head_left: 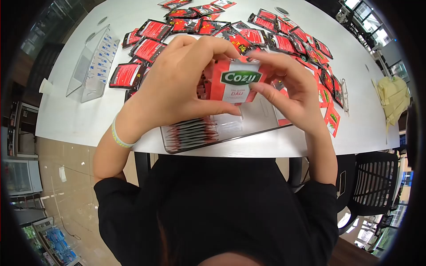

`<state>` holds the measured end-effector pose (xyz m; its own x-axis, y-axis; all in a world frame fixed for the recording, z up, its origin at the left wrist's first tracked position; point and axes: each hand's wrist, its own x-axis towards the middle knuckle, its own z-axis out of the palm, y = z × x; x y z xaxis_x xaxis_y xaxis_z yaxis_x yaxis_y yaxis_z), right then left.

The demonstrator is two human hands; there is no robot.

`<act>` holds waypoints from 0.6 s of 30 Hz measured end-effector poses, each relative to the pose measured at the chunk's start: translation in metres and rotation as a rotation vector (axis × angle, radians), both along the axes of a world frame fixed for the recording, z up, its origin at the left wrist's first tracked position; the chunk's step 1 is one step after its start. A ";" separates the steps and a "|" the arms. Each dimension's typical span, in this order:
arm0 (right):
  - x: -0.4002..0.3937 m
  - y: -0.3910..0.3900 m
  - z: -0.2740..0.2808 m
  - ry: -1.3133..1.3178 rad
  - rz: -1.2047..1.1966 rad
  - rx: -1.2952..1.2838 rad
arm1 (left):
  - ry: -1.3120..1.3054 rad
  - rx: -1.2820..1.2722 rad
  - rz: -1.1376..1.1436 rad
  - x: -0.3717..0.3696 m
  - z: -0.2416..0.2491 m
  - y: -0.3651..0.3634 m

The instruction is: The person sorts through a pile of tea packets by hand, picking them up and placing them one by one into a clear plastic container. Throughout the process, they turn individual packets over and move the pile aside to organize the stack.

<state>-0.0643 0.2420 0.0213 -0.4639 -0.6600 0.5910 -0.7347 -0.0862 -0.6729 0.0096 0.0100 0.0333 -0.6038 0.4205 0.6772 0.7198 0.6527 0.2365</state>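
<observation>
Both hands meet above the near edge of a white table, holding a small red-and-white paper sachet between them. The sachet is held upright and faces the camera: a green oval label with "Cozy" in white letters crosses its upper part, a white panel below carries the word "DAU" in red, and red fills the sides. It is roughly square and flat.

The left hand is curled closed around the sachet's left side, thumb lying along the lower edge and fingers bent over the top corner. A pale green-and-white band circles that wrist. The right hand pinches the sachet's right side, index finger on the top edge and thumb pressed to the front beside the label.

Directly beneath the hands lies a clear plastic tray, with a row of similar red sachets standing packed on edge at its left end. Many more flat red sachets lie scattered across the table beyond. A clear acrylic stand sits to the far left, and a yellowish cloth rests at the right edge.
</observation>
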 end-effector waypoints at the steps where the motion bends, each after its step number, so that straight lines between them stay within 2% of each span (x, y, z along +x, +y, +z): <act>1: -0.001 -0.001 0.000 0.034 0.008 0.072 | 0.000 0.004 0.000 0.000 0.002 -0.004; 3: 0.007 -0.004 0.005 0.106 -0.047 0.226 | -0.099 -0.026 -0.009 0.000 0.010 -0.017; 4: 0.007 -0.005 0.001 0.175 -0.062 0.276 | -0.173 0.094 0.041 -0.002 0.011 -0.019; 6: 0.004 -0.007 -0.005 0.268 -0.075 0.307 | -0.212 0.136 0.071 -0.016 0.016 -0.031; 9: 0.006 -0.013 -0.012 0.411 -0.251 0.408 | -0.274 0.153 0.205 -0.040 -0.004 -0.055; 13: 0.014 -0.015 -0.004 0.409 -0.330 0.479 | -0.384 -0.041 0.440 -0.054 -0.034 -0.077; 15: 0.014 -0.013 -0.004 0.401 -0.347 0.439 | -0.408 -0.098 0.469 -0.058 -0.048 -0.082; 18: 0.013 -0.010 -0.007 0.268 -0.325 0.316 | -0.268 -0.102 0.483 -0.076 -0.075 -0.088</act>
<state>-0.0512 0.2321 0.0142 -0.5343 -0.6722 0.5126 -0.8396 0.3513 -0.4144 -0.0667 -0.0784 -0.0416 -0.8892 0.1093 0.4442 0.2573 0.9224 0.2880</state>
